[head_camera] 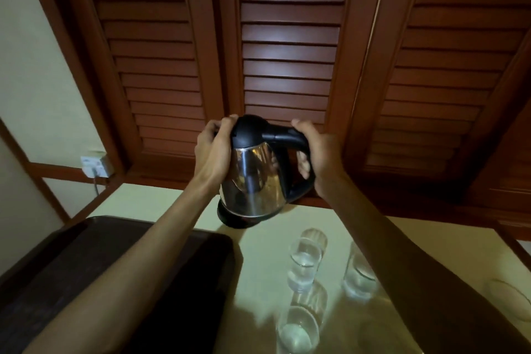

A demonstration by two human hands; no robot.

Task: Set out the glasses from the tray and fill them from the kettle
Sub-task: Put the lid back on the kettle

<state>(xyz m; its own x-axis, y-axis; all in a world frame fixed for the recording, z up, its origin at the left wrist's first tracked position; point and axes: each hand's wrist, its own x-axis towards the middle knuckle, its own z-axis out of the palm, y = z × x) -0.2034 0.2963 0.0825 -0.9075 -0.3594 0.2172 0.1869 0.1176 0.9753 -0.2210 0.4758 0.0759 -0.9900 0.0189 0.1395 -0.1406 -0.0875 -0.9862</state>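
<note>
**Kettle up in both hands, three glasses out on the table**

Dark wooden louvred shutters fill the whole background, with a pale cream table below them. On the table's left side sits a dark brown rectangular tray, nothing visible in it as far as I can see.

Shiny steel electric kettle with a black lid and handle is held up over the far edge of the table, tilted a bit. Right hand is wrapped round the black handle. Left hand is curled over the lid and spout side.

Three clear drinking glasses stand just right of the tray: the far glass has water in it, the right glass looks like it does too, and the near glass is too blurry to call.

White wall socket sits off left, cable plugged in.
</note>
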